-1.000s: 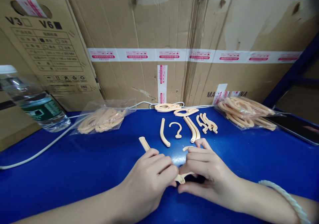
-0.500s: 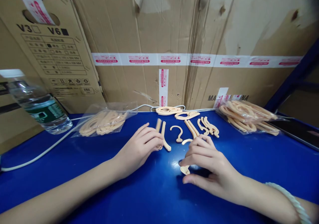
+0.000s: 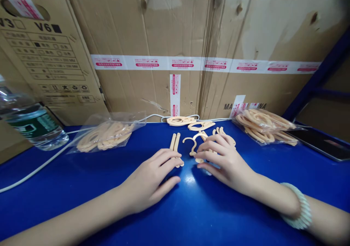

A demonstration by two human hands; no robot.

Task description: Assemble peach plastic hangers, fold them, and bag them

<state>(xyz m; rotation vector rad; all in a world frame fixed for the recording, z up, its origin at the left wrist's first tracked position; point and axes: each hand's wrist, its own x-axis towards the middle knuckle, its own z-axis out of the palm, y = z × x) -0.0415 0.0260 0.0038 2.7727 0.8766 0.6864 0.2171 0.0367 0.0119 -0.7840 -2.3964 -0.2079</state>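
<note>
On the blue table (image 3: 191,209) lie small peach plastic parts. My left hand (image 3: 153,176) rests flat with its fingers stretched out, the fingertips touching the near ends of two straight peach strips (image 3: 174,144) laid side by side. My right hand (image 3: 224,160) is curled just to the right, thumb and forefinger pinching a small curved peach piece (image 3: 199,161) down at the table. A question-mark-shaped hook (image 3: 191,144) lies right beside those fingers. More curved hooks (image 3: 222,133) are partly hidden behind the right hand. A white bead bracelet (image 3: 299,206) is on my right wrist.
Two clear bags of peach parts lie at the back, one at the left (image 3: 104,136) and one at the right (image 3: 265,125). A water bottle (image 3: 32,124) lies far left, with a white cable (image 3: 41,162) beside it. Cardboard boxes (image 3: 175,38) wall the back. A dark flat device (image 3: 322,140) sits far right.
My hands parted from the near middle. The left carried a strip back and laid it beside the other strip, then flattened. The right moved up to the hooks with the small piece.
</note>
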